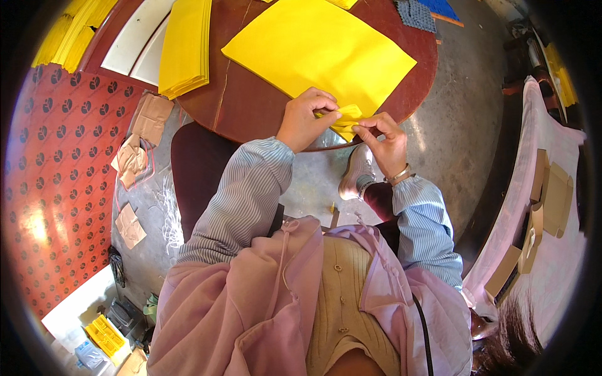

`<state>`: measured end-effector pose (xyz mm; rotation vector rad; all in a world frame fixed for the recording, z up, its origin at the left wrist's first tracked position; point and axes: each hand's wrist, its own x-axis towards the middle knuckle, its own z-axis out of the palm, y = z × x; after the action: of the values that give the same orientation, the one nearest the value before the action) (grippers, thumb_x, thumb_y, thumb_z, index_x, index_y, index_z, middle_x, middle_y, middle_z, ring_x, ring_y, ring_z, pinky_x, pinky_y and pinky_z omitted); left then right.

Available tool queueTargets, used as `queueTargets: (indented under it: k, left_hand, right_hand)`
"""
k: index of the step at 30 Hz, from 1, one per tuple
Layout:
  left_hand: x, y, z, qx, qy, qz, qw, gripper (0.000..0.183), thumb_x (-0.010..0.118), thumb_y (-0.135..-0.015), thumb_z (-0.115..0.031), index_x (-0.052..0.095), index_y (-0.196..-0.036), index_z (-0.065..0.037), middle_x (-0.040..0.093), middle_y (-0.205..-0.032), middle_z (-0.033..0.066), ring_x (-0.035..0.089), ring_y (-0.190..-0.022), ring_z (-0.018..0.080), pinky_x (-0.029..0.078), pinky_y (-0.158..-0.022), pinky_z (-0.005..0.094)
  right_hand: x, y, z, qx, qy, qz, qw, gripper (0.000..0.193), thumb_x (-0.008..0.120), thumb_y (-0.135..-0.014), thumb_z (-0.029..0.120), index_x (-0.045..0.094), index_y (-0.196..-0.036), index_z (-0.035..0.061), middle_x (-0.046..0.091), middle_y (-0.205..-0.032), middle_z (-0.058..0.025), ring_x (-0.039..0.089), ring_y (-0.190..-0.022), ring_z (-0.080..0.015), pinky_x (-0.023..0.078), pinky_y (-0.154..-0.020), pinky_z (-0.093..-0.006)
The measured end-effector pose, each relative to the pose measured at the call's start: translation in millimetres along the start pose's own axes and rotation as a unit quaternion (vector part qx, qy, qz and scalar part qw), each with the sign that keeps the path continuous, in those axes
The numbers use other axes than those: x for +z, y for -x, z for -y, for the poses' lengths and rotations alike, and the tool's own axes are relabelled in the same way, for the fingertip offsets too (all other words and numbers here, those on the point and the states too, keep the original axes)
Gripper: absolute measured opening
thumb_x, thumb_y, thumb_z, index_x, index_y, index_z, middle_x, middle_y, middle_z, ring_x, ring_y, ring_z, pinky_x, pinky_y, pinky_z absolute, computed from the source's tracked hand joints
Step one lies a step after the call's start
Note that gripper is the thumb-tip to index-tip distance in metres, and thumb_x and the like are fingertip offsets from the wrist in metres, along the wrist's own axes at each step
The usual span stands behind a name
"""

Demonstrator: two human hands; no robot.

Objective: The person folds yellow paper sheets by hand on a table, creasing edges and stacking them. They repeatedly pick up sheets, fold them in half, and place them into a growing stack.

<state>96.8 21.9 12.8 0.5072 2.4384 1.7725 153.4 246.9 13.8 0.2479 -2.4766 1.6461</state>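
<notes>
A large yellow sheet [323,53], fabric-like and flat, lies askew on the round dark red table [251,100]. Its near corner is bunched and folded up at the table's front edge. My left hand [307,119] pinches that corner from the left, thumb and fingers together. On the other side, my right hand [385,141] holds the same corner between thumb and forefinger. The bunched yellow cloth shows between the two hands, with a small part hidden by my fingers.
A folded yellow stack [185,47] lies on the table's left side. Grey textured cloth [415,15] sits at the far right edge. Brown paper pieces [130,225] lie on the floor at left, beside a red patterned board [63,175]. Opened cardboard boxes [555,197] rest on pink cloth at right.
</notes>
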Motion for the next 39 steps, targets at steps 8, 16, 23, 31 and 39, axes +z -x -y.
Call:
queueTargets:
  k: [8,16,23,31,39]
  left_hand:
    - [-12.1,-0.1,0.4,0.029,-0.014,0.07,0.997,0.022,0.068,-0.087,0.001,0.077,-0.107,-0.004,0.068,-0.12,0.0095,0.069,-0.109,0.0221,0.056,-0.097,0.0326]
    - [-14.8,-1.4,-0.8,0.029,-0.013,0.08,0.996,0.021,0.072,-0.089,-0.002,0.078,-0.108,-0.005,0.068,-0.119,0.0092,0.069,-0.11,0.0219,0.056,-0.097,0.0327]
    - [-11.4,-1.8,1.4,0.049,-0.026,0.064,0.996,0.016,0.079,-0.089,-0.007,0.077,-0.105,-0.005,0.069,-0.117,0.0093,0.071,-0.103,0.0219,0.057,-0.091,0.0321]
    - [1.7,2.2,-2.3,0.041,-0.047,-0.003,0.998,0.017,0.082,-0.088,-0.008,0.075,-0.101,-0.001,0.072,-0.113,0.0088,0.072,-0.097,0.0186,0.059,-0.082,0.0293]
    - [-0.5,-0.6,2.6,0.018,0.007,0.004,1.0,0.016,0.082,-0.089,-0.008,0.075,-0.101,0.0,0.073,-0.112,0.0088,0.072,-0.097,0.0182,0.059,-0.084,0.0294]
  right_hand:
    - [1.1,-1.1,-1.3,0.022,-0.01,-0.006,1.0,0.012,0.084,-0.091,0.006,0.077,-0.099,0.0001,0.067,-0.092,-0.0026,0.069,-0.082,-0.0107,0.056,-0.072,-0.0255]
    - [4.9,-2.6,0.6,0.0,-0.021,-0.036,0.999,0.013,0.086,-0.087,0.006,0.078,-0.095,0.0018,0.067,-0.083,-0.0014,0.062,-0.072,-0.0085,0.051,-0.065,-0.0243]
    - [5.1,-1.4,1.6,-0.001,-0.018,-0.038,0.999,0.014,0.086,-0.086,0.003,0.077,-0.096,0.0022,0.066,-0.085,-0.0006,0.062,-0.073,-0.0076,0.051,-0.065,-0.0235]
    - [5.5,-1.0,4.8,-0.039,0.005,-0.037,0.999,0.021,0.085,-0.085,0.001,0.077,-0.104,0.0038,0.066,-0.089,-0.0023,0.064,-0.074,-0.0086,0.053,-0.065,-0.0239]
    - [-1.0,-1.0,10.4,-0.094,0.032,0.007,0.995,0.011,0.083,-0.088,0.003,0.079,-0.099,0.0009,0.071,-0.092,-0.0062,0.068,-0.077,-0.0126,0.054,-0.068,-0.0265]
